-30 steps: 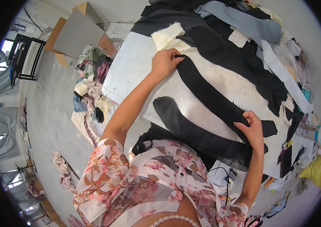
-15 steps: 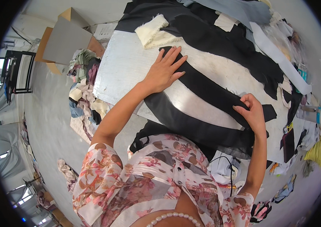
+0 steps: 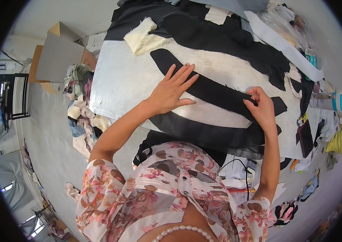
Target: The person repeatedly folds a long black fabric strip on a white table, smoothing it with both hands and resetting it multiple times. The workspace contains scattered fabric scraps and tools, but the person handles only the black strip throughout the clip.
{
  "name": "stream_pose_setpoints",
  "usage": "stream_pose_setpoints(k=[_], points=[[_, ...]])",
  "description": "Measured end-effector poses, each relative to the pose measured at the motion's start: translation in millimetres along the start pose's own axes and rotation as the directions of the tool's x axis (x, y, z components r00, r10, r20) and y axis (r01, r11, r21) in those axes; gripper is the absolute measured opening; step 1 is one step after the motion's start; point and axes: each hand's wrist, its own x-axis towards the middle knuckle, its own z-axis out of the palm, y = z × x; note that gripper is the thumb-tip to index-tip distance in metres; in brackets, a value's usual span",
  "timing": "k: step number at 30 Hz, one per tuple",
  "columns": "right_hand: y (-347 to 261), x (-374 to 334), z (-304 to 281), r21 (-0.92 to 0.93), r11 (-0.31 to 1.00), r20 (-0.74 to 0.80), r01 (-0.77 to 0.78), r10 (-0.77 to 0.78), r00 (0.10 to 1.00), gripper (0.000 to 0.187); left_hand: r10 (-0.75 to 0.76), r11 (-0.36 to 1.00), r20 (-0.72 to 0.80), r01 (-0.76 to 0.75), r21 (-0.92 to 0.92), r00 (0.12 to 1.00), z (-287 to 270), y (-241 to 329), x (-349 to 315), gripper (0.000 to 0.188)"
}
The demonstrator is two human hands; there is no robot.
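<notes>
Currently we press our left hand [image 3: 171, 90] flat, fingers spread apart, on a long curved strip of black fabric [image 3: 215, 90] that runs diagonally across the pale counter [image 3: 118, 84]. Our right hand [image 3: 261, 107] has its grip pinched together on the strip's right end, close to the counter's right edge. A second, wider black fabric piece [image 3: 203, 131] lies just below, along the near edge, and partly hangs over it toward our floral blouse [image 3: 159, 189]. The likeliest trouble, as we judge it, is the strip shifting or puckering if the right hand pulls while the left palm lets up, since the cloth looks thin and limp. The wider piece could also slide off the near edge, with so much of it already overhanging. Room is uneven: the counter's left half is bare metal with open space for sliding cloth, while the far edge is crowded with more black fabric [image 3: 227, 36] and a cream fabric scrap [image 3: 143, 36], and the right edge is hemmed in by a white strip [image 3: 283, 44], small tools and scraps. Beyond the left edge, a heap of cloth offcuts [image 3: 80, 113] sits on the floor beside a cardboard box [image 3: 58, 56], so anything pushed off there would land among them.
</notes>
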Motion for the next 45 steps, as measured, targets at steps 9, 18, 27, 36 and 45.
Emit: stream_pose_setpoints(k=[9, 18, 27, 36, 45], points=[[1.1, -1.6, 9.2, -0.197, 0.98, -0.094, 0.034, -0.053, 0.994, 0.036, -0.029, 0.999, -0.021, 0.03, 0.035, 0.999, -5.9, 18.7, 7.4, 0.084], [6.2, -7.4, -26.0, -0.033, 0.998, 0.0, -0.056, 0.056, 0.998, 0.034, 0.167, 0.986, 0.055, -0.168, 0.008, 0.984, 3.0, 31.5, 22.7, 0.087], [26.2, -8.3, -16.9, -0.207, 0.978, -0.191, 0.009, -0.049, 0.98, 0.035, 0.154, 0.988, -0.018, -0.155, -0.011, 0.988, -4.1, 56.1, 45.8, 0.08], [48.6, -18.0, -51.2, 0.084, 0.996, -0.041, -0.042, 0.046, 0.998, 0.033, 0.401, 0.911, -0.07, -0.405, -0.078, 0.914, 30.4, 82.1, 81.1, 0.082], [51.8, -18.9, -48.6, -0.014, 0.997, -0.208, -0.073, 0.069, 0.976, 0.032, 0.469, 0.875, -0.14, -0.48, -0.06, 0.872, 34.4, 106.7, 106.2, 0.089]])
